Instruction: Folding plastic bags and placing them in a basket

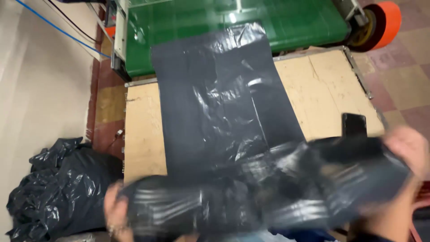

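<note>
Below, plywood table (143,134), tiled floor (412,85), both hands' (117,208) (408,150) fingers pinching black bag (268,188).

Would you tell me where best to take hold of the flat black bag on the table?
Probably at the near end of the flat bag, coming from the person's side: it lies smooth along the table, its far end reaching the green conveyor.

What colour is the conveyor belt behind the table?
Green; the conveyor belt shows in the head view, beyond the black plastic sheet.
</note>
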